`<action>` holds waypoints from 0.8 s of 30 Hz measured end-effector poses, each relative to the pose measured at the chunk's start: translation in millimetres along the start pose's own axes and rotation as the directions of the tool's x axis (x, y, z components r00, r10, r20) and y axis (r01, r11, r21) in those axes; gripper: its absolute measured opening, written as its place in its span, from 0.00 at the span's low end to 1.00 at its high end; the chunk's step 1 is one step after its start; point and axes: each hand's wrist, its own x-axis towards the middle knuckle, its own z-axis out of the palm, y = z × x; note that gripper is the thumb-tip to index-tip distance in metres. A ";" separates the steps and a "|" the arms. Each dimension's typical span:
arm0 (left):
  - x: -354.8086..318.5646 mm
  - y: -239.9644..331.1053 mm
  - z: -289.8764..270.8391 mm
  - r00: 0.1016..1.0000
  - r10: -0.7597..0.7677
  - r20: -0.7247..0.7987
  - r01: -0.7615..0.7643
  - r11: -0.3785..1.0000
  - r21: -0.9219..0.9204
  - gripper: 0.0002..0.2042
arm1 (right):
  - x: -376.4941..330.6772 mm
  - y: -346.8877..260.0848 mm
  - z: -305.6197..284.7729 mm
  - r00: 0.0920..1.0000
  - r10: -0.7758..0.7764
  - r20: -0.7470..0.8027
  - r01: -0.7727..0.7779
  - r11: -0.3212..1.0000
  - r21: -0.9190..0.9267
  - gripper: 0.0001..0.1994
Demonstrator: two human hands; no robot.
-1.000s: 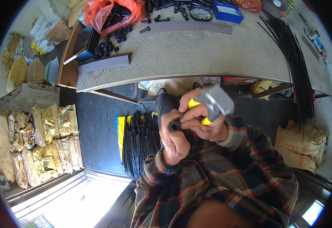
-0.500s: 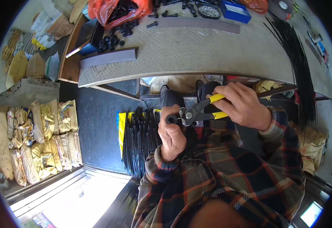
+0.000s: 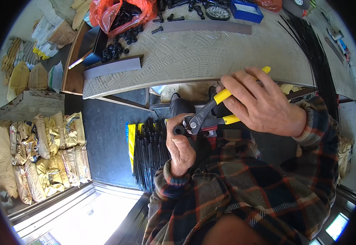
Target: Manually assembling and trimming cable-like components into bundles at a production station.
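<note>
My left hand point(image 3: 180, 154) is closed around a black cylindrical part point(image 3: 178, 130), its round end with a hole facing up. In my right hand point(image 3: 265, 107) are end-cutting pincers point(image 3: 203, 114) with yellow grips, the fingers laid over the upper handle. The handles stand apart. The pincers' jaws are at the side of the black part, next to my left fingers; whether they bite on anything is too small to tell. Both hands are in front of my body, near the table's front edge.
The grey table point(image 3: 210, 53) holds black fittings point(image 3: 114, 50), an orange plastic bag point(image 3: 104, 18), a dish of small metal pieces point(image 3: 218, 12), a blue box point(image 3: 247, 13) and flat strips point(image 3: 202, 27). Long black rods point(image 3: 149, 151) stand at my left; others point(image 3: 314, 53) hang over the table's right.
The pincers' handles have spread wider apart. My right hand has moved right and its fingers have loosened. My left hand and the black part have shifted slightly left.
</note>
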 end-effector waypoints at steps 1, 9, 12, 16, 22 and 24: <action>-1.0 0.1 0.7 1.000 -0.003 -0.022 0.003 1.000 0.006 0.36 | 2.4 2.1 -4.5 0.998 -0.055 0.042 0.057 0.997 -0.057 0.11; -3.4 -21.0 -2.2 0.995 0.103 0.017 -0.104 0.984 0.145 0.36 | -11.6 2.8 18.2 0.955 -0.191 0.226 0.120 0.949 0.292 0.09; -1.6 -17.4 -3.8 0.996 0.055 0.070 -0.061 0.995 0.084 0.36 | -19.0 -5.3 27.4 0.987 -0.097 0.131 0.036 0.914 0.405 0.12; 2.7 -6.4 -11.3 0.979 -0.025 0.201 0.047 0.993 -0.109 0.39 | -9.5 9.6 13.1 0.983 -0.134 0.127 0.010 0.726 0.687 0.15; -1.2 -8.5 -15.9 0.919 0.106 0.381 -0.014 0.971 -0.238 0.32 | 1.4 32.0 -16.4 0.600 -0.472 0.645 -0.688 0.107 0.718 0.10; -3.6 -5.7 -12.4 0.919 0.111 0.379 -0.025 0.974 -0.225 0.32 | 3.7 35.5 -20.7 0.584 -0.489 0.648 -0.648 0.202 0.735 0.10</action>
